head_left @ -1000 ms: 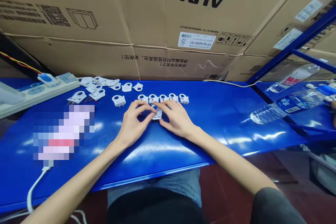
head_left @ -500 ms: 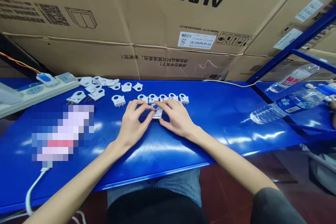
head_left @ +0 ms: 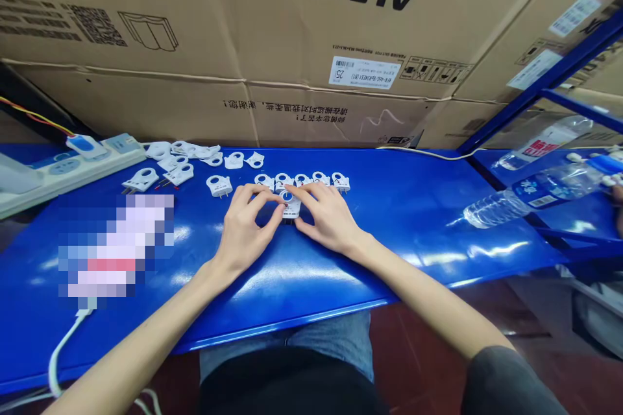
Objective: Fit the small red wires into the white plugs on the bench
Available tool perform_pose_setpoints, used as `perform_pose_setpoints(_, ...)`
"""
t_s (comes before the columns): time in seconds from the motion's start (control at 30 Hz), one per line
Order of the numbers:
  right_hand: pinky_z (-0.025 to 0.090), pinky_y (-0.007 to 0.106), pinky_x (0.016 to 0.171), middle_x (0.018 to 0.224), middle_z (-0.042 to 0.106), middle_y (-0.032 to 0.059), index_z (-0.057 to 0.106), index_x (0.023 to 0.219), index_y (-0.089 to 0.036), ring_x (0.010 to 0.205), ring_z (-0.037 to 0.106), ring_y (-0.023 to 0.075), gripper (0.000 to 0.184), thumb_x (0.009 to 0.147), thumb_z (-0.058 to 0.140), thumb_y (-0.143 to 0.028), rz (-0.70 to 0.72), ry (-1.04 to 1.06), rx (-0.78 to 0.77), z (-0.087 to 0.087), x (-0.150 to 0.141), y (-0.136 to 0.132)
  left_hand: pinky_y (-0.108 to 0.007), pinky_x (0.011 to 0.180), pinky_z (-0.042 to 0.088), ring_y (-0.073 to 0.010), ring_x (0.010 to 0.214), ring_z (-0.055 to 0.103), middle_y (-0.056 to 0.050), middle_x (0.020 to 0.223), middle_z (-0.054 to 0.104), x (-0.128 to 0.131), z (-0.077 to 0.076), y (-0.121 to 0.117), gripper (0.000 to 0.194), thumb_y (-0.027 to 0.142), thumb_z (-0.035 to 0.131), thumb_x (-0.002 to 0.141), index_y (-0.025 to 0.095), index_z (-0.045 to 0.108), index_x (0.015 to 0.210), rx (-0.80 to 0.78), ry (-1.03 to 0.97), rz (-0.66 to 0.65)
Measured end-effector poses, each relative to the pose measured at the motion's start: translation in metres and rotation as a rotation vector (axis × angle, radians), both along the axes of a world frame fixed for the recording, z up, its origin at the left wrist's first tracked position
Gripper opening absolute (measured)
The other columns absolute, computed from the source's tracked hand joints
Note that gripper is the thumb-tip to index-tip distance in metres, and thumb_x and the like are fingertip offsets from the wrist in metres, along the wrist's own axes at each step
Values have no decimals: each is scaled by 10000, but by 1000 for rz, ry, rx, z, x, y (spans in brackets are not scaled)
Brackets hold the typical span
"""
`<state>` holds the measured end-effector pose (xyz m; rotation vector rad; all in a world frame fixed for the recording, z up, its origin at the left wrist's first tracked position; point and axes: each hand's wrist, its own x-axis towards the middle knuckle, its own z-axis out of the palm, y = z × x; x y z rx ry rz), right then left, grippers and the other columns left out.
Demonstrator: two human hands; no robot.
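A white plug housing (head_left: pixel 291 209) with a round ring at its top and metal prongs lies at the middle of the blue table, between my hands. My left hand (head_left: pixel 248 220) is closed in a pinch, its thumb and forefinger against the housing's left side; whether a tiny part sits between those fingertips is too small to tell. From the right, my right hand (head_left: pixel 325 217) grips the same housing with thumb and fingers. Just behind stands a row of several like plug housings (head_left: pixel 341 182), partly covered by my fingers. One more plug housing (head_left: pixel 219 186) lies left of the row.
Several loose white housing pieces (head_left: pixel 179 163) are heaped at the back left beside a power strip (head_left: pixel 114 154). A pixelated object (head_left: pixel 117 246) with a white cable (head_left: pixel 58 353) lies at left. Cardboard boxes (head_left: pixel 292 32) wall the back. Plastic bottles (head_left: pixel 516 204) lie right, by a blue frame (head_left: pixel 535 87).
My hands stay at the same housing. The left fingers shift very slightly against it, and the view tilts a little. The other pieces have not moved.
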<state>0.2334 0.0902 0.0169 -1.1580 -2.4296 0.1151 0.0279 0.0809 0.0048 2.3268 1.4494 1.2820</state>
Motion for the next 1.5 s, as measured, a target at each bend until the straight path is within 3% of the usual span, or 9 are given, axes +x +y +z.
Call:
perform_pose_setpoints(0.17,447,454,1040,1355,620,124,468,1507,-210,1247,540,289,563,956,582,-227,9,-19,-23,1,0,-1,-430,958,531,-229,1032,629,-56,1039,646,1,2,-1,89,276,618,957,238,698,966,9,0,0)
perform_pose_setpoints(0.37,439,444,1040,1361,629,139,385,1560,-157,1240,551,294,644,952,580,-234,-8,33,-20,1,-1,-2,-420,946,531,-223,1009,631,-55,1021,649,-1,1,0,116,289,603,969,233,704,979,32,14,16)
perform_pose_setpoints(0.5,432,443,1023,1362,645,112,497,1480,-196,1240,559,290,524,969,586,-265,-14,18,-20,-1,0,-1,-408,927,536,-227,1004,638,-55,1017,664,-3,-3,0,130,307,598,973,244,712,986,75,73,40)
perform_pose_setpoints(0.8,448,425,1006,1312,676,108,513,1463,-176,1195,591,282,522,961,622,-270,-73,52,-17,-1,1,0,-421,906,529,-260,1035,629,-86,1088,666,-1,0,-5,212,295,608,958,251,693,1147,92,156,56)
perform_pose_setpoints(1.1,464,441,1036,1389,653,103,492,1485,-208,1228,595,281,522,983,604,-299,-42,105,-40,-6,1,1,-383,788,474,-248,922,616,-74,983,674,2,0,-6,140,264,615,944,238,720,1034,119,265,-3)
perform_pose_setpoints(1.27,456,427,1099,1432,600,110,499,1462,-197,1309,544,260,504,977,611,-270,-22,163,1,-3,2,2,-393,805,460,-267,951,610,-91,1028,669,-3,0,-4,175,287,569,982,227,710,1067,133,309,111)
perform_pose_setpoints(1.5,498,456,1047,1387,595,144,544,1406,-180,1268,566,290,431,978,569,-229,-69,155,40,-4,2,5,-459,886,403,-358,1095,568,-156,1129,662,-33,12,10,290,324,498,1002,197,724,1132,16,419,417)
